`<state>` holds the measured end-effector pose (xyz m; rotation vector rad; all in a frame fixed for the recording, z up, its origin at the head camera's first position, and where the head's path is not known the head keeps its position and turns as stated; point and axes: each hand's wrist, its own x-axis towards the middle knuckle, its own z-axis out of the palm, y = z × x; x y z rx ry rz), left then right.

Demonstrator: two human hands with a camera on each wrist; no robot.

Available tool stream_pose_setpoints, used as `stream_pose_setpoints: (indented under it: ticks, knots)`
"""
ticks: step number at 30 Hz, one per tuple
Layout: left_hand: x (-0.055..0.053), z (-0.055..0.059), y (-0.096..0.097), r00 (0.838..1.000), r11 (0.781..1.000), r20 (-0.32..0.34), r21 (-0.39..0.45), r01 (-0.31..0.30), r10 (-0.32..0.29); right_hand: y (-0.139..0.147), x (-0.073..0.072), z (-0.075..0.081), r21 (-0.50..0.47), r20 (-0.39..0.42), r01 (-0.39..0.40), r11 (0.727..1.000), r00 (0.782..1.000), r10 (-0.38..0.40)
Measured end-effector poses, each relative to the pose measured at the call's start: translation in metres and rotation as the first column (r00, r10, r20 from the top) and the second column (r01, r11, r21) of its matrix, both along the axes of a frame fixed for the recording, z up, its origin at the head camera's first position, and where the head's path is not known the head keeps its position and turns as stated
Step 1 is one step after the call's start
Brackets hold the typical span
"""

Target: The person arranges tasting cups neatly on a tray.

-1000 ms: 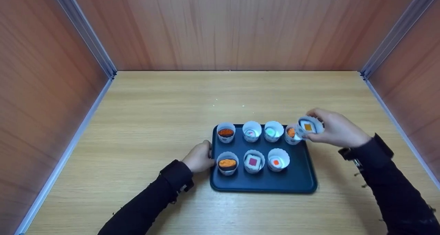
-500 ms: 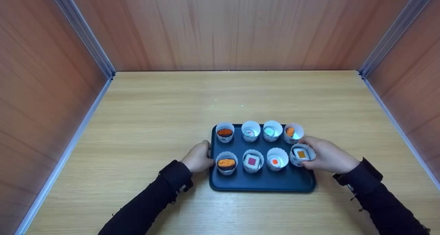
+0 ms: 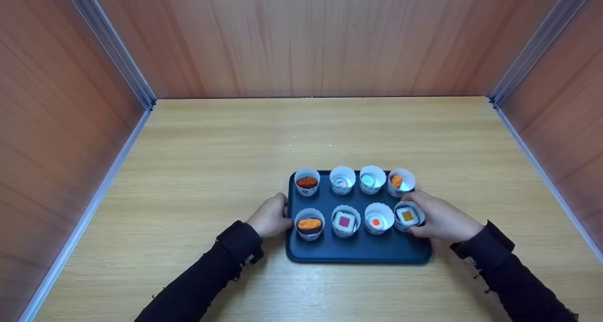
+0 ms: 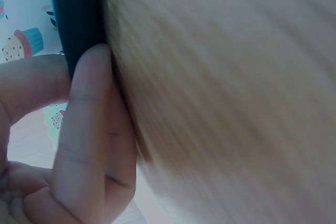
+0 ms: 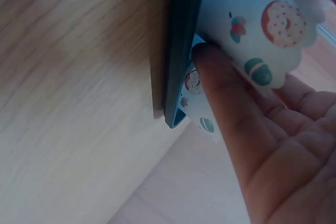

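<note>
My right hand grips a white paper cup with a scalloped rim and printed donuts and acorns. Inside sits a white square sushi roll with a yellow-brown centre. This cup is at the right end of the front row on a dark tray, by the tray's right edge. At the tray's left edge my left hand pinches the rim; the left wrist view shows its fingers against the side. Beside the left thumb stands a cup holding an orange-topped sushi piece.
Several more paper cups stand in two rows on the tray, among them one with red-orange sushi at the back left. The tray lies on a wooden table. Wood panels enclose it at the back and both sides.
My right hand has brought its cup down and toward the front, from above the back right cup to the right end of the front row. My left hand stays at the tray's edge.
</note>
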<state>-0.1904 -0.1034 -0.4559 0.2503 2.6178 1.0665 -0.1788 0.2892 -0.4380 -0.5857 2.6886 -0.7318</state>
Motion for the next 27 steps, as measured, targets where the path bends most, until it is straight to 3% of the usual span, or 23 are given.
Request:
stream_pose_setpoints:
  ticks: [8, 20, 24, 27]
  knots:
    - [-0.001, 0.0, 0.0, 1.0, 1.0, -0.015, -0.016, 0.007, -0.007, 0.002, 0.0, -0.002, -0.018, 0.005, 0.012, 1.0, 1.0, -0.011]
    - [0.001, 0.002, 0.0, 1.0, 1.0, -0.019, 0.018, -0.008, 0.008, 0.011, 0.0, -0.001, -0.073, -0.081, -0.015, 0.997, 0.997, 0.009]
    - [0.002, 0.002, 0.0, 1.0, 1.0, -0.03, 0.007, -0.007, 0.007, 0.014, -0.005, -0.001, -0.125, -0.164, 0.008, 0.992, 0.986, -0.029]
    - [0.002, 0.004, 0.0, 0.999, 1.0, -0.031, -0.011, -0.008, 0.007, 0.016, -0.009, -0.001, -0.185, -0.299, 0.022, 0.983, 0.951, -0.077]
